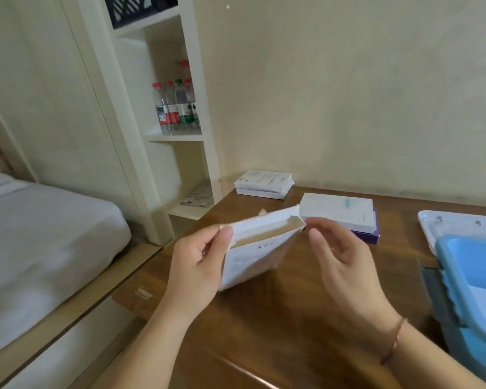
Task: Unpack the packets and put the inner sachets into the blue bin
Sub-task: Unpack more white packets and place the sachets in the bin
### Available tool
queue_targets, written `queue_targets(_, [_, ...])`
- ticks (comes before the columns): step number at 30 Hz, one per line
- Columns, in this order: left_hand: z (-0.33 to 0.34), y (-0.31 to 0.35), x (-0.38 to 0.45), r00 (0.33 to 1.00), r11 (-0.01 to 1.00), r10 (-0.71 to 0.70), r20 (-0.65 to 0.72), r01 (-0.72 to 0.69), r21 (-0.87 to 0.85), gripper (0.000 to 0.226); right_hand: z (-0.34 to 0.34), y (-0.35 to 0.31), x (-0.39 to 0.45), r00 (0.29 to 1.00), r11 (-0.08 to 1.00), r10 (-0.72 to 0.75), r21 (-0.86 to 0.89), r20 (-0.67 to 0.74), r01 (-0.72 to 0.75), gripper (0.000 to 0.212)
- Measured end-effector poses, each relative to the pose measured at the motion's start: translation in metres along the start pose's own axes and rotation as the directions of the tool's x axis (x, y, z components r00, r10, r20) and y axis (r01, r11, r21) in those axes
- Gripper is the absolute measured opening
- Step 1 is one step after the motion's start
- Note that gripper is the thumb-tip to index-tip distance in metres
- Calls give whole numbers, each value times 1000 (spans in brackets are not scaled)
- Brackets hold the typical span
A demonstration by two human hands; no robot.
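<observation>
Here, at a brown wooden desk, our left hand grips a white packet by its upper left corner, thumb on the near face, fingers curled behind; its top flap stands open and the packet is raised just above the desk and tilted. Our right hand hovers just beside the packet's right edge, fingers loosely curled and holding nothing; a thin bracelet circles that wrist. Behind the hands, a pale box lies on a purple one, and two more white packets are stacked at the desk's far left corner against the wall. At right, the blue bin sits at the desk's edge, cut off by the frame; something pale lies inside it, but we cannot tell what it is. A white tray shows just behind the bin, also cropped. Nothing lies between the packet and the bin except bare desk. The packet's opening shows only a cardboard-coloured inner wall; whether any sachets are inside is hidden from us. Its printed text is too blurred to read. To the left stands a white shelf unit holding several water bottles with red and green caps, a dark crate on its top shelf, and some crumpled paper on the lowest. A bed with white sheets fills the left edge.
</observation>
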State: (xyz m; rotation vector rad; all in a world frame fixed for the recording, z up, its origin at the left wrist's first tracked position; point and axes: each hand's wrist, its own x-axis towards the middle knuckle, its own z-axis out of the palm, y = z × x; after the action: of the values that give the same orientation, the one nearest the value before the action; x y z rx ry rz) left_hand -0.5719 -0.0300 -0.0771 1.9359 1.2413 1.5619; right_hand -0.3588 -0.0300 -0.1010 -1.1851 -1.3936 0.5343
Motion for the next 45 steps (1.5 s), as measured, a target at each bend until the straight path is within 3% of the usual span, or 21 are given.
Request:
queue_targets(3, [-4, 5, 8, 985, 969, -171, 27, 173, -175, 24, 4, -12, 2, 999, 979, -26, 202, -38, 34, 18])
queue_targets(7, [-3, 0, 17, 988, 965, -156, -4, 151, -213, 21, 7, -16, 9, 998, 899, 69, 433, 5, -65, 14])
queue_targets(10, [-5, -1, 25, 999, 993, -42, -34, 38, -116, 16, 8, -21, 15, 999, 913, 40, 406, -5, -35, 24])
queue_targets(13, [-7, -4, 31, 1000, 1000, 24, -8, -24, -2, 16, 10, -22, 20, 999, 922, 40, 386, 2, -38, 11])
queue_targets(19, [-11, -7, 33, 994, 994, 108, 0, -108, 10, 15, 11, -25, 28, 998, 944, -29, 328, -51, 44, 28])
queue_targets(22, [-12, -9, 34, 992, 992, 124, 8, -124, 30, 15, 14, -26, 31, 998, 958, -62, 279, -9, 61, 22])
queue_targets(25, [-11, -11, 33, 996, 996, 78, 44, -80, 47, 14, 14, -27, 32, 999, 960, -39, 278, 2, 37, 7])
queue_targets(31, [-4, -15, 32, 999, 997, 40, 21, -41, 68, 9, 15, -28, 33, 1000, 966, -18, 259, 5, 16, 25])
queue_targets(38, [2, -9, 34, 999, 999, -23, -35, 22, -27, 13, 14, -33, 36, 999, 972, 40, 231, 23, -45, 21])
queue_targets(45, [2, -3, 42, 955, 944, -292, -53, 279, -179, 16, 14, -36, 40, 995, 974, 97, 203, 32, -102, 20])
